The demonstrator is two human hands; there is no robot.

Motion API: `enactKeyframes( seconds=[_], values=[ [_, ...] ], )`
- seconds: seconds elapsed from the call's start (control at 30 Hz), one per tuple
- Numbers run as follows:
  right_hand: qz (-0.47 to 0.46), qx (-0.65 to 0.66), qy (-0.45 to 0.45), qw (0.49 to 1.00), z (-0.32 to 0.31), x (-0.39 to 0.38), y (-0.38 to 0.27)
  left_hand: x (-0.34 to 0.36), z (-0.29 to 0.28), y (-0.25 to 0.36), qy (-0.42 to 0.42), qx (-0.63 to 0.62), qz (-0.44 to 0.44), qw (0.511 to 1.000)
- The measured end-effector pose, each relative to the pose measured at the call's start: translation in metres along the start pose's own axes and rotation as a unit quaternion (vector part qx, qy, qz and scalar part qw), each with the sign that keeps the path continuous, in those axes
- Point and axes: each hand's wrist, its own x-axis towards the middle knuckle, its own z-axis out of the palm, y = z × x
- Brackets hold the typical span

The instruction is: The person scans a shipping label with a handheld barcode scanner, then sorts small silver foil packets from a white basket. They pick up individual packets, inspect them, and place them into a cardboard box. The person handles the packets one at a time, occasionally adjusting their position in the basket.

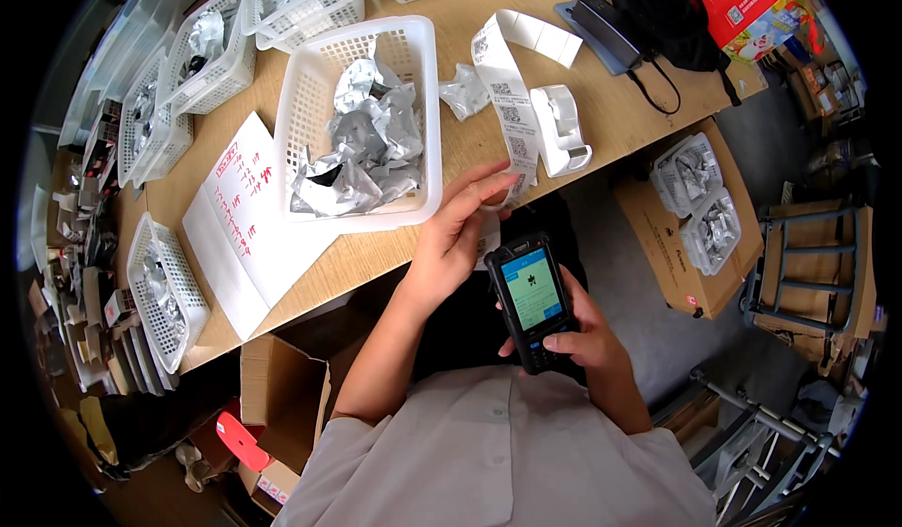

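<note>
My left hand (453, 231) pinches a long strip of printed code labels (509, 112) at the table's front edge, its fingertips around the strip, which runs back and folds over on the tabletop. My right hand (587, 334) grips a black handheld scanner (531, 294) with a lit screen, thumb on its lower keys. Just beyond my left hand stands a white plastic basket (427, 123) of crumpled silver foil pouches (362, 142). A white tape dispenser (562, 128) sits right of the strip, and another foil pouch (464, 90) lies between basket and strip.
Paper with red handwriting (225, 273) lies on the wooden table (329, 273). More baskets (169, 325) line the left and back. A black device (601, 29), black bag and red box (752, 1) occupy the back right. Cardboard boxes (658, 255), more baskets and metal frames (799, 273) stand below.
</note>
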Motion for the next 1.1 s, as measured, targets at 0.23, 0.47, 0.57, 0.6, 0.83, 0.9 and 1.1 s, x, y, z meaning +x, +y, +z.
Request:
enactKeyframes(
  seconds=[0.23,0.47,0.57,0.6,0.83,0.9,1.1],
  values=[
    [-0.007,0.0,0.02,1.0,-0.001,0.0,0.001,0.005,0.007,0.01,-0.005,0.021,-0.045,0.999],
    [0.008,0.017,0.02,1.0,-0.002,-0.004,-0.003,0.008,0.006,0.005,-0.019,-0.008,-0.111,0.994],
    [0.013,0.039,0.018,0.999,-0.001,-0.005,-0.004,0.008,0.002,0.008,-0.039,-0.028,-0.13,0.99],
    [0.014,0.039,0.017,0.999,0.0,-0.005,-0.004,0.006,0.004,0.01,-0.028,-0.028,-0.129,0.991],
    [0.01,0.048,-0.008,0.999,0.001,-0.007,-0.004,0.002,0.006,0.007,-0.014,-0.012,-0.104,0.994],
    [0.011,0.044,-0.008,0.999,0.001,-0.007,-0.005,0.001,0.005,0.005,-0.012,-0.022,-0.105,0.994],
    [0.011,0.037,-0.016,0.999,-0.001,-0.008,-0.003,0.0,0.005,0.004,-0.003,-0.024,-0.091,0.996]
  ],
)
